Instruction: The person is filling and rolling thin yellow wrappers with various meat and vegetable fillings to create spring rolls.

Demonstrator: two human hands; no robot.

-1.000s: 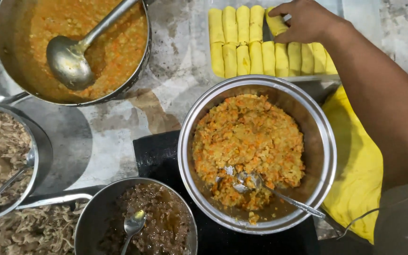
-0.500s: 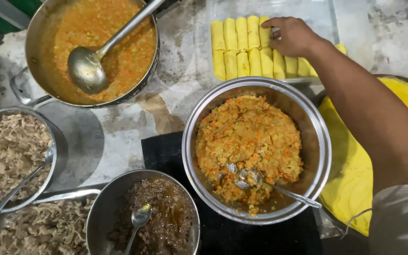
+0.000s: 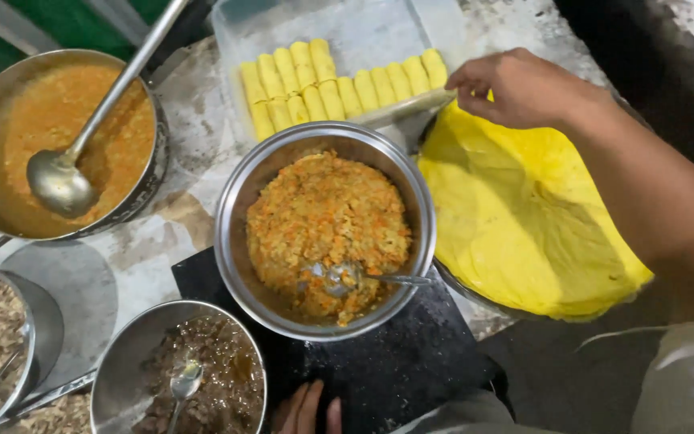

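Here, at the near edge of the tabletop, your left hand [image 3: 307, 410] shows only as a few fingertips resting on the black board [image 3: 379, 362]; you cannot tell whether its fingers are open or curled. Just beyond, the steel bowl of orange rice filling [image 3: 327, 233] sits on that board with a spoon [image 3: 347, 277] lying in it.

To the right, the stack of thin yellow wrappers [image 3: 524, 217] lies in its pan. Your right hand [image 3: 520, 84] hovers over the far rim of that stack, wrist bent down, forearm running back toward the near right corner, fingers pinched together at the wrapper's far edge, though you cannot tell for sure that a sheet is gripped.

It looks like the step in hand is taking a fresh wrapper. The next move likely calls for a light, slow peel so the thin sheet does not tear.

Farthest, the clear tray of finished yellow rolls [image 3: 339, 80] sits toward the far edge.
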